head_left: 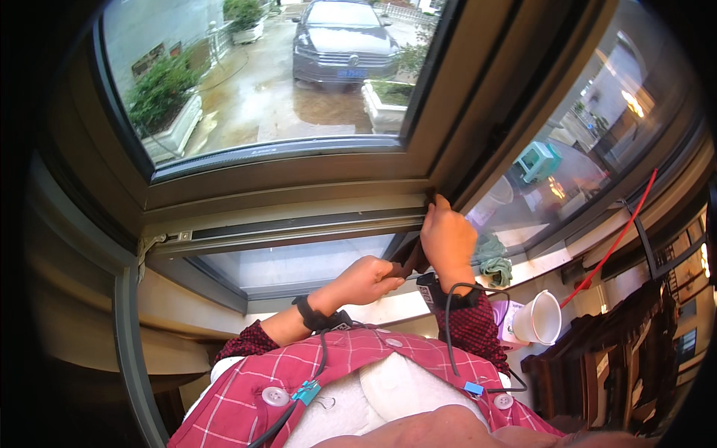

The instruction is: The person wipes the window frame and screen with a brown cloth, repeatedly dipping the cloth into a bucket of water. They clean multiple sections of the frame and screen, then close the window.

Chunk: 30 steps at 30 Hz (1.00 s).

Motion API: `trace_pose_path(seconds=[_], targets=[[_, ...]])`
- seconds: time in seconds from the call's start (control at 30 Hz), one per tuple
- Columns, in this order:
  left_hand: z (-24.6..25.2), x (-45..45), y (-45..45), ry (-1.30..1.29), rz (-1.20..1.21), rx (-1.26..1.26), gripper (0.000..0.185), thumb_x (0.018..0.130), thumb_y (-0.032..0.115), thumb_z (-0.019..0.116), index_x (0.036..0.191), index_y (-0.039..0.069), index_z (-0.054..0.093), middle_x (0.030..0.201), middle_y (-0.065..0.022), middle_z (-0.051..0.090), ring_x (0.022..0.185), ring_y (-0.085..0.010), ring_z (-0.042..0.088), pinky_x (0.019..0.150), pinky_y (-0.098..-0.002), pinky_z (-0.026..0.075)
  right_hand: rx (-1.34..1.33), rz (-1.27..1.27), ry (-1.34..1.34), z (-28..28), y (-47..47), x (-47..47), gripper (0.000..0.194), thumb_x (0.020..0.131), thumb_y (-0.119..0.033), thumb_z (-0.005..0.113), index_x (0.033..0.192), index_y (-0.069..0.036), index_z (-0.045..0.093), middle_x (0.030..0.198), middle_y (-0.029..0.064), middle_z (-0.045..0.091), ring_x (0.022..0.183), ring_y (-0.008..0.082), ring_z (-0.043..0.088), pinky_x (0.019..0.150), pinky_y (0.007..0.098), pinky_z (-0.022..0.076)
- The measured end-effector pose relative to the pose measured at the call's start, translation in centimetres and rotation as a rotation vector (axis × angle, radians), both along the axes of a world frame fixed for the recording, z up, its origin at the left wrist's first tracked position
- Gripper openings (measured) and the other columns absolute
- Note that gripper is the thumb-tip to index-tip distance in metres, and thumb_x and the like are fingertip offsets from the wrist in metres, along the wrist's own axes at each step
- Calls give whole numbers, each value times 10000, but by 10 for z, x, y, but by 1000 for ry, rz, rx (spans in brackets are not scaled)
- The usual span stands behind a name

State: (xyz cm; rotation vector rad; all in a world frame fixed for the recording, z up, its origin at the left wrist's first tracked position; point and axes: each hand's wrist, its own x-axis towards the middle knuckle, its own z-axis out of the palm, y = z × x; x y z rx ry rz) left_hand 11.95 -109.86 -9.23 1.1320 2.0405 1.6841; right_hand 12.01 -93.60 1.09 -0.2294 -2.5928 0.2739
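Observation:
A dark brown cloth (413,256) hangs between my two hands at the brown window frame (291,173). My right hand (448,232) is raised to the frame's lower right corner and presses part of the cloth there; its fingertips are partly hidden. Lower and to the left, my left hand (361,280) pinches the cloth's other end between thumb and fingers. A metal track (302,227) runs below the sash, with a metal hinge arm (168,239) at its left end. Both wrists wear black straps with cables.
A crumpled green cloth (496,271) lies on the sill right of my right hand. Beyond it stand a white plastic cup (538,318) and a purple-and-white container (507,322). A red stick (610,241) slants upward at the right. Dark wooden furniture (599,358) stands at lower right.

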Motion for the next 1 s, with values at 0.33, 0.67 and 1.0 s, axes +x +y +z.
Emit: trace_pose_path(seconds=[0.33, 0.67, 1.0], targets=[[-8, 1, -31, -111, 40, 53, 190, 881, 161, 610, 1002, 32, 680, 675, -134, 617, 582, -167, 563, 593, -309, 460, 18, 316, -122, 13, -43, -1, 246, 916, -206, 513, 961, 21, 598, 682, 242, 630, 649, 426, 627, 600, 509, 491], [-28, 17, -92, -289, 215, 68, 148, 900, 138, 625, 966, 17, 679, 728, -70, 673, 634, -132, 590, 611, -298, 474, 198, 663, -229, 19, -134, -6, 383, 755, -95, 535, 1042, 159, 533, 662, 213, 656, 604, 340, 676, 549, 416, 544], [-34, 49, -161, -347, 545, 150, 96, 839, 7, 574, 897, -17, 647, 684, -75, 637, 632, -132, 597, 597, -301, 478, 130, 1050, -154, 19, -242, -21, 273, 730, -67, 533, 915, 128, 582, 683, 239, 655, 640, 356, 679, 587, 420, 549]])
